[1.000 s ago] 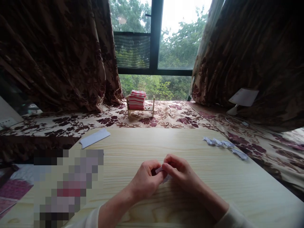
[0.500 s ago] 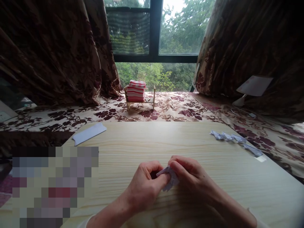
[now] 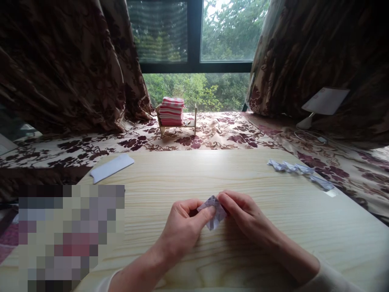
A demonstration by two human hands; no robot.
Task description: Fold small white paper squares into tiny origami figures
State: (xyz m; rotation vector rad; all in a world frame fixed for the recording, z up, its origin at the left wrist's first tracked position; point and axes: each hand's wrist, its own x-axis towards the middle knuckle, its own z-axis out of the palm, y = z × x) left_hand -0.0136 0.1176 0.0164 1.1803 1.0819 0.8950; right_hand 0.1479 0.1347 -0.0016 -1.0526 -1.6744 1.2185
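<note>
A small piece of folded paper (image 3: 214, 222), white with faint printed marks, is held above the wooden table (image 3: 146, 180). My left hand (image 3: 184, 223) pinches it, with the thumb lying across its face and the fingers behind. On the other side, my right hand (image 3: 241, 211) has its thumb and index finger closed on the paper's upper right edge. The remaining fingers of this hand curl out of sight. At the table's far right lie several folded paper pieces (image 3: 288, 167) in a staggered row.
A white paper strip (image 3: 112, 168) with notched ends lies at the far left. Beyond the table, a small wooden rack (image 3: 195, 121) bears a stack of pink-striped cloths (image 3: 172, 111). A white lamp (image 3: 326, 100) stands at the right. A pixelated patch hides the lower left.
The folded paper has turned so that a diamond-shaped face with printed marks shows. Both hands sit slightly higher in view, still on the paper. The camera view has shifted a little.
</note>
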